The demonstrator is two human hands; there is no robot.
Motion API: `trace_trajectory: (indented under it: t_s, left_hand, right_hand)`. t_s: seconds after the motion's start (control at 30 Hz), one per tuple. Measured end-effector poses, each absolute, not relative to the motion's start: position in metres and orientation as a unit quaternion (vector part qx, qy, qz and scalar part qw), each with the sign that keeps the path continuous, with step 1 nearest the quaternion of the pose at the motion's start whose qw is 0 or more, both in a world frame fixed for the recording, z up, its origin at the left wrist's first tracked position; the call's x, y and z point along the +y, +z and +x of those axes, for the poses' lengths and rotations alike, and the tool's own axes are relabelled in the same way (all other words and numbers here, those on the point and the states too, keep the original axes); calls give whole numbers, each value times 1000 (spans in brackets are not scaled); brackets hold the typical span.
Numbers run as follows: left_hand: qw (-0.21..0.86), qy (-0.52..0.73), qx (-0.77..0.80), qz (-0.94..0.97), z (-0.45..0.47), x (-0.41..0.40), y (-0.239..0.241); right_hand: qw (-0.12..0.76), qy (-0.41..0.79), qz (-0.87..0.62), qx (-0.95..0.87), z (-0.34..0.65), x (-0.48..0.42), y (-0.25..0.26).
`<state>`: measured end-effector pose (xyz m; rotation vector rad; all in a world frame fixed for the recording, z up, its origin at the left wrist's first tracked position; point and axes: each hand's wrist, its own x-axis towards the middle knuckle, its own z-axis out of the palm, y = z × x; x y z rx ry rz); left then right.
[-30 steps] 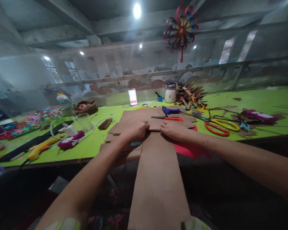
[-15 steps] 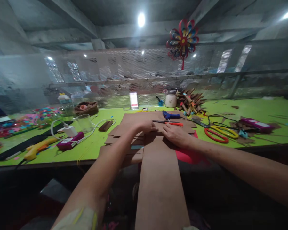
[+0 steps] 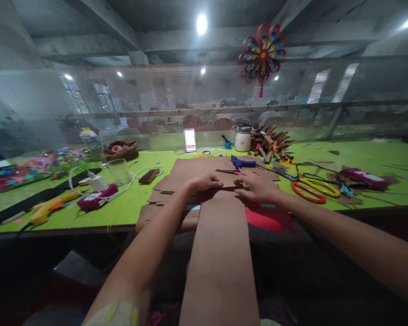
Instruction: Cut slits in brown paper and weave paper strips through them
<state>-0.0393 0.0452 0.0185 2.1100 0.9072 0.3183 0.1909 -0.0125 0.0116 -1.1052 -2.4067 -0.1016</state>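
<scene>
A long brown cardboard strip (image 3: pixel 222 253) slopes from the table edge down toward my lap. At its far end my left hand (image 3: pixel 206 182) is closed, thumb and fingers pinched at the edge of the strip. My right hand (image 3: pixel 255 186) is at the far right corner with thumb and fingers apart, the thumb close to or touching the cardboard. Under both hands lie stacked cardboard sheets (image 3: pixel 187 170). Scissors with orange handles (image 3: pixel 229 171) rest on the stack, partly covered by my right hand. Just beyond sits a blue glue gun (image 3: pixel 243 162).
On the right lie large scissors with red and yellow handles (image 3: pixel 309 190) and a purple box (image 3: pixel 367 178). Leftward are a yellow glue gun (image 3: pixel 54 207), a purple power block (image 3: pixel 97 198) and a clear cup (image 3: pixel 118 172). A white jar (image 3: pixel 243 139) stands behind.
My right hand has loosened and its fingers have spread at the strip's far end. The cardboard strip has shifted slightly toward me and to the left.
</scene>
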Motion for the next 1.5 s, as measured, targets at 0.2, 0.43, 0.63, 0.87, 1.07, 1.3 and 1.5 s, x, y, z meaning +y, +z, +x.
trace_trajectory:
  t_s: [0.2, 0.43, 0.63, 0.87, 1.07, 1.3, 1.5]
  left_hand:
    - [460, 156, 341, 805, -39, 38, 20]
    - [466, 180, 311, 809, -37, 31, 25]
    - [475, 168, 295, 812, -37, 27, 27]
    - [437, 183, 316, 822, -33, 27, 21]
    - [403, 190, 297, 844, -30, 28, 19]
    - [368, 168, 322, 856, -36, 29, 21]
    - [363, 169, 371, 838, -45, 32, 21]
  right_hand:
    - [244, 250, -481, -804, 194, 0, 28]
    - [250, 414, -445, -754, 181, 1, 22]
    - [322, 453, -469, -687, 181, -4, 18]
    - [293, 443, -459, -713, 187, 2, 15]
    - [155, 310, -399, -849, 184, 8, 37]
    - [155, 267, -368, -877, 181, 17, 30]
    - [186, 261, -381, -868, 186, 22, 10]
